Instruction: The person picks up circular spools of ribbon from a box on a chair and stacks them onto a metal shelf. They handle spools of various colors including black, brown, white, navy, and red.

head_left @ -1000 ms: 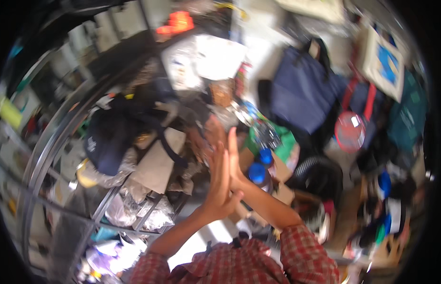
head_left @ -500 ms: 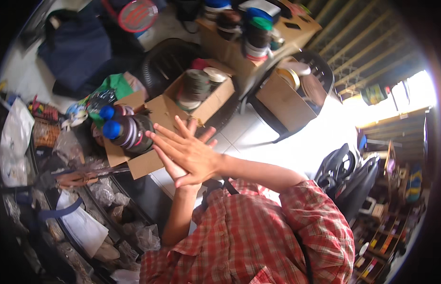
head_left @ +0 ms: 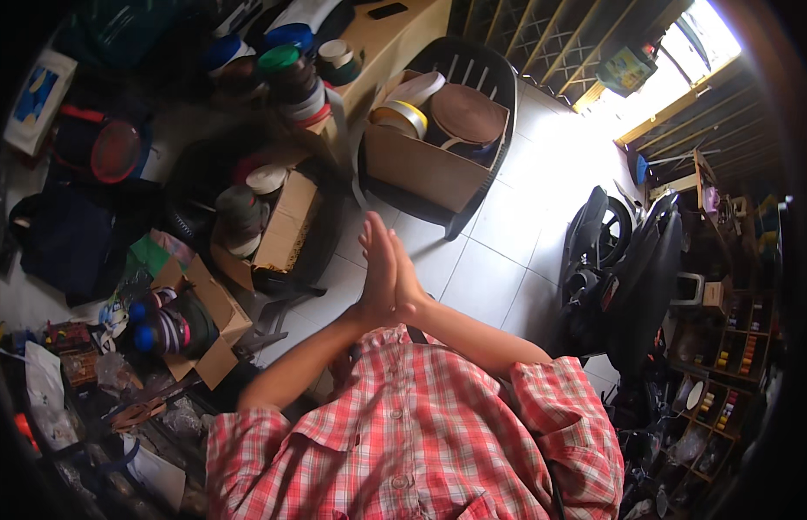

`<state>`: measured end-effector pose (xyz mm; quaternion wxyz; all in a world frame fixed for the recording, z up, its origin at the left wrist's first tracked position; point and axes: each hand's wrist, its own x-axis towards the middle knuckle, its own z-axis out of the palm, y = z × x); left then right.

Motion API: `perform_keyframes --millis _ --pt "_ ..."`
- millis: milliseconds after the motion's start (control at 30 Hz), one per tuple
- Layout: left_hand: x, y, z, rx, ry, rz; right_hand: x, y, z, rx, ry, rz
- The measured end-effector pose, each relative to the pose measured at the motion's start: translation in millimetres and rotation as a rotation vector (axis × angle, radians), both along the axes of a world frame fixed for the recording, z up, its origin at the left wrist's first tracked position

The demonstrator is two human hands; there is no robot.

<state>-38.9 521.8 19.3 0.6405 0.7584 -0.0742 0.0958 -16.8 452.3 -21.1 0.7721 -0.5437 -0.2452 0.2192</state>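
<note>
My left hand (head_left: 378,273) and my right hand (head_left: 407,282) are pressed palm to palm in front of my chest. Their fingers are stretched out and point away from me. No object shows between them, though the touching palms are hidden. Beyond the fingertips stands a black plastic chair (head_left: 505,87) bearing an open cardboard box (head_left: 425,169). Inside that box lie a wide brown roll (head_left: 467,113) and a yellow-edged roll (head_left: 398,120) of strap or tape.
Left of my hands, an open carton (head_left: 286,221) with rolls sits on a dark chair. Another carton (head_left: 214,360) holds dark striped rolls (head_left: 182,325). Stacked rolls (head_left: 291,87) stand on a far cardboard box. A motorcycle (head_left: 624,269) and compartment shelving (head_left: 724,381) are at right.
My hands, crossed with fingers spread before, are now aligned palm to palm. My view has swung right, so the chairs and cartons appear farther left.
</note>
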Motion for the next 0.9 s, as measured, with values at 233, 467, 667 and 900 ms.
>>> perform_keyframes --millis 233,467,667,900 --pt "108 -47 -20 0.498 -0.432 -0.208 78 -38 -32 0.618 -0.088 -0.497" --pt "183 -98 -73 -0.277 0.425 -0.100 204 -93 -19 -0.282 0.235 -0.416" --pt "265 -94 -99 -0.494 0.643 -0.405 285 -138 -163 -0.536 0.286 -0.721" --pt "404 -33 -200 -0.300 0.868 -0.402 341 -131 -165 -0.697 0.629 -0.722"
